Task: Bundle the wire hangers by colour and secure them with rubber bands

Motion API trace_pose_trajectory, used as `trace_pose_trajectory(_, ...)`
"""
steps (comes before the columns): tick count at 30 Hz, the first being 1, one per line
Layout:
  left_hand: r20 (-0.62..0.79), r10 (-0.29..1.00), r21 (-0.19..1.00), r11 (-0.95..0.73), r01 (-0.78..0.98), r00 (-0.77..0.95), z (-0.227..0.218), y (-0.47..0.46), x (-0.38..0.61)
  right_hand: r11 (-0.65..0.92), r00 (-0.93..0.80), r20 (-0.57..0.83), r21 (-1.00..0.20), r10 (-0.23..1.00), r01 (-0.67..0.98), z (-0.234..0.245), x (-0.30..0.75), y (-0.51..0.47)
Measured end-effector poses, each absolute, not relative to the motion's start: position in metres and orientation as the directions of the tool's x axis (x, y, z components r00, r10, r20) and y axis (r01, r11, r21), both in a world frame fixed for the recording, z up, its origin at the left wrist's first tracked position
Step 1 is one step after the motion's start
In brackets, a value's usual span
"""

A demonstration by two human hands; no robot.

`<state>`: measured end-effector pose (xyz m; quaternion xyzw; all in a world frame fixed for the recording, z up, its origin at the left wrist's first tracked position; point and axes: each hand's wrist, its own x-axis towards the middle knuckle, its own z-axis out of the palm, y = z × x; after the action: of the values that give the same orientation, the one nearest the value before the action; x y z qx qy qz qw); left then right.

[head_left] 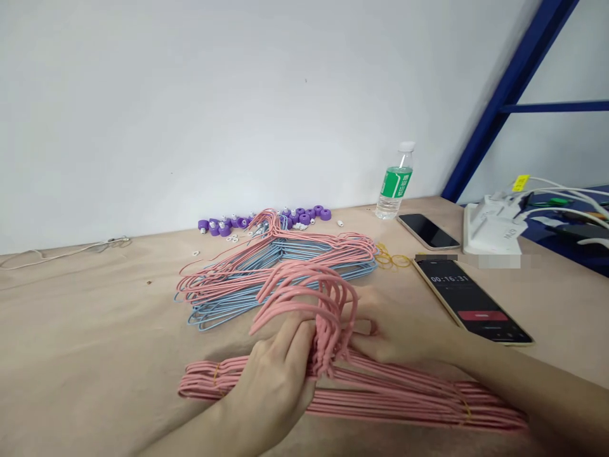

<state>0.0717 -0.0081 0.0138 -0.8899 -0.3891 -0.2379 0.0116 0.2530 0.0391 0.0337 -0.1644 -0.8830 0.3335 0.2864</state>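
Observation:
A bundle of pink clothes hangers [380, 397] lies near the front of the table, its hooks gathered together and curving toward the left. Yellow rubber bands [465, 409] loop around the bundle at both ends. My left hand [280, 368] is closed around the left side of the hook necks. From the right, my right hand [380, 324] grips the same necks, its fingertips partly hidden behind the hooks. Just beyond the hands rests a loose pile of pink hangers [304, 244] with blue hangers [223, 312] among and beneath them.
Purple caps [304, 216] and small white pieces lie by the wall. Yellow rubber bands [392, 259] sit right of the pile. A water bottle [394, 184], a dark phone [428, 230], a phone showing a timer [471, 298] and a white power strip [492, 228] occupy the right side.

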Motion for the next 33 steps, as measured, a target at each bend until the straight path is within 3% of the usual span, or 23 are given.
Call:
trace_pose_trajectory(8,0.399,0.698,0.157,-0.691,0.705,0.595,0.0160,-0.0084,0.0736,0.772,-0.807,0.455,-0.635,0.375,0.001,0.0313,0.2536,0.0427)
trace_pose_trajectory(13,0.427,0.686,0.175,-0.702,0.690,0.589,0.0148,-0.0083,0.0724,0.762,-0.780,0.428,-0.641,0.456,0.093,0.0283,0.2577,0.0440)
trace_pose_trajectory(20,0.545,0.596,0.098,-0.744,0.661,0.589,0.0136,-0.0075,0.0734,0.759,-0.817,0.335,-0.625,0.470,0.181,0.0279,0.2610,0.0436)
trace_pose_trajectory(33,0.423,0.668,0.180,-0.724,0.666,0.612,0.0169,-0.0042,0.0737,0.585,-0.817,0.280,-0.806,0.505,0.085,0.0274,0.2572,0.0430)
